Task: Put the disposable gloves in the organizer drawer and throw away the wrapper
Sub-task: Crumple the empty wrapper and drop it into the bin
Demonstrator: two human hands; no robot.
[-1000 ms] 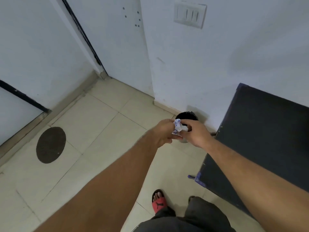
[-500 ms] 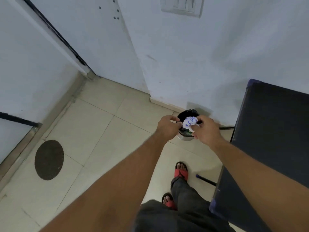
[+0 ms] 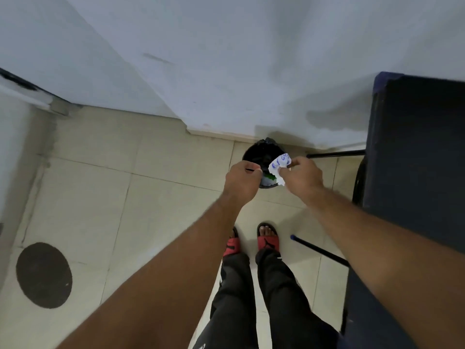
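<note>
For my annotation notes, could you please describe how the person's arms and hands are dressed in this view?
Both forearms are bare, with no sleeves in view. The left hand and the right hand wear no gloves, and no watch, ring or bracelet shows on either.

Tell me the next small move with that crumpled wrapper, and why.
Probably just open the right hand and let go: the wrapper is pinched right above the open bin, and the left hand is off it.
</note>
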